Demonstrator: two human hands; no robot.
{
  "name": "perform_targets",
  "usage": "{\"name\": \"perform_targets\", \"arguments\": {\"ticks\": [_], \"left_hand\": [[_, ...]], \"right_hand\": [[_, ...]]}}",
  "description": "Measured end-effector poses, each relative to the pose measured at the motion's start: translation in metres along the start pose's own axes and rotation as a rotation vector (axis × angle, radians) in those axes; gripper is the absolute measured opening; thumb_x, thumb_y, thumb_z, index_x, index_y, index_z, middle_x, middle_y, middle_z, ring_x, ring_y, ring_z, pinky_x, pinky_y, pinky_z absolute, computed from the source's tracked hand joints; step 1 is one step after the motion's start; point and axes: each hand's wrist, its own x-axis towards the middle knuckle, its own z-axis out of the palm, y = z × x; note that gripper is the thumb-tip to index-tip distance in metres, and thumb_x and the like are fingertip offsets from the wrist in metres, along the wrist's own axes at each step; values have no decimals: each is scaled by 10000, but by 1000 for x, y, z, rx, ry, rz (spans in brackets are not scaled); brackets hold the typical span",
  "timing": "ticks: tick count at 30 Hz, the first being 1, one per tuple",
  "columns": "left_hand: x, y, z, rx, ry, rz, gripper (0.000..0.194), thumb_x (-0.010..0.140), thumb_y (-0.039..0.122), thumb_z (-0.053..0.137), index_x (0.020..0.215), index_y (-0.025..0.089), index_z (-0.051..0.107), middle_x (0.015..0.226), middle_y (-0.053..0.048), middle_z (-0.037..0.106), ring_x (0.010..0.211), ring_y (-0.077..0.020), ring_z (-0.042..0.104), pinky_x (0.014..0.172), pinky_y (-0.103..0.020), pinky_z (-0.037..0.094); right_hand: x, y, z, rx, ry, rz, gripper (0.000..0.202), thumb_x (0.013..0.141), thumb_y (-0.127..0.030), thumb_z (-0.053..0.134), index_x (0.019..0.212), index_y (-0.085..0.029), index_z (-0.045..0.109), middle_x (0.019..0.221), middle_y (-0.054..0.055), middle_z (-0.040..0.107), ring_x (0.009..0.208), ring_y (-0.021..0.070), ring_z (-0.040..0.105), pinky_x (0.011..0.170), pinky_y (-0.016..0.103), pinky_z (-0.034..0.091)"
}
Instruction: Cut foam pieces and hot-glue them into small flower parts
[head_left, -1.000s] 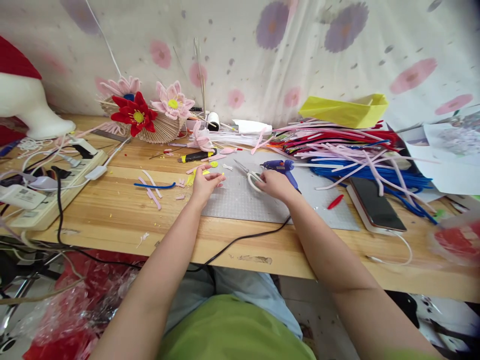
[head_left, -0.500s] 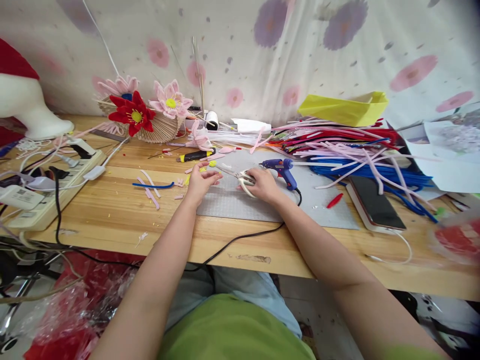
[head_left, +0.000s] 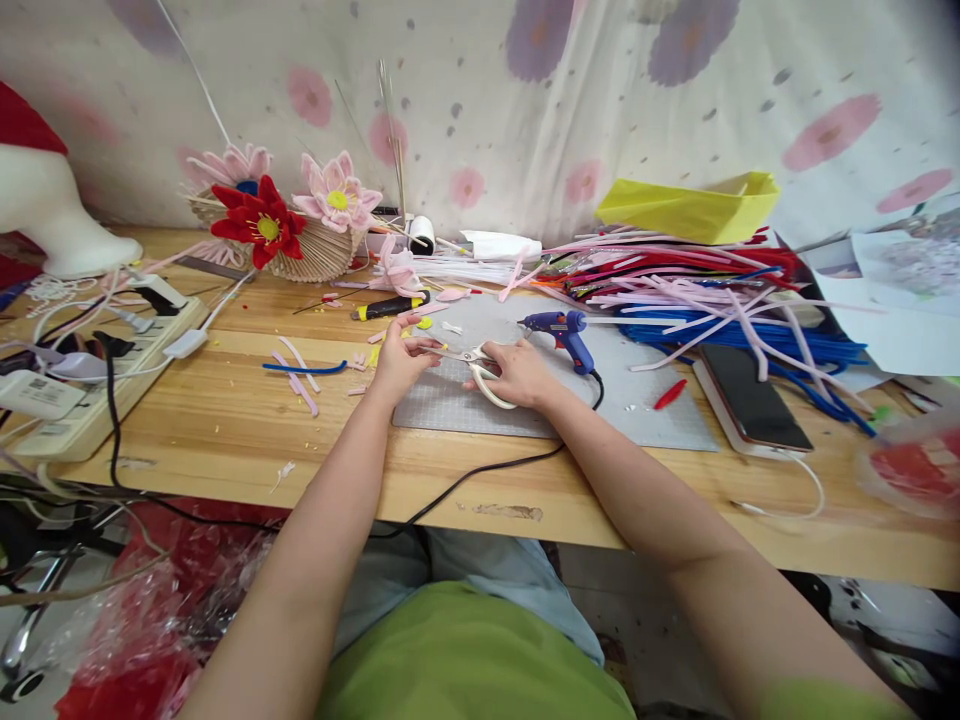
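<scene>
My right hand [head_left: 519,373] is closed around the white handles of a pair of scissors [head_left: 491,388], whose blades point left. The blade tips reach the fingers of my left hand [head_left: 403,360]. Those fingers are pinched together, and a small yellow piece [head_left: 445,347] shows at their tips, touching or very close to the blades. Just behind that hand lies a yellow tuft [head_left: 424,323]. Both hands are over the grey cutting mat [head_left: 480,415]. A blue glue gun [head_left: 559,325] lies right of my right hand, with a white glue stick in its rear.
Pink, red and blue pipe cleaners [head_left: 690,285] are heaped at the back right, near a phone [head_left: 754,395]. Fuzzy flowers [head_left: 268,228] stand at the back left beside a power strip [head_left: 112,375]. A black cord [head_left: 487,468] crosses the front. A utility knife [head_left: 390,307] lies behind the mat.
The scissors have turned and their tips have come to my left fingertips. My left fingers have closed into a pinch. The view has shifted slightly.
</scene>
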Motion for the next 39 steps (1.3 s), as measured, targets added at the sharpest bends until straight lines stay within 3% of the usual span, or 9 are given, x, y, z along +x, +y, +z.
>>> {"name": "perform_targets", "arguments": {"ticks": [17,22,29,39], "left_hand": [[-2,1,1,26,18,-15,672,467,148,790,1009,216,398,708,20,667,687,-168,667,662,-297,528],[-4,3,0,-2,29,-18,673,485,177,802,1019,210,394,690,28,654,683,-158,668,693,-319,532],[-5,2,-1,-69,40,-124,671,505,128,791,1031,196,380,725,0,674,679,-161,680,726,-349,541],[-5,2,0,-28,23,-114,679,496,139,791,1041,195,389,731,10,662,676,-160,668,676,-329,546]], "right_hand": [[-3,0,-1,-134,11,97,520,825,-652,400,910,-205,650,789,87,703,746,224,617,623,291,292],[-1,3,3,-74,44,194,517,843,-653,364,938,-225,638,823,81,703,728,213,614,581,283,279],[-1,9,4,-20,114,306,527,829,-673,371,893,-211,618,810,103,690,730,232,610,585,300,293],[-3,8,0,-43,6,-1,504,822,-648,419,934,-188,590,859,72,691,768,205,603,738,313,324]]}}
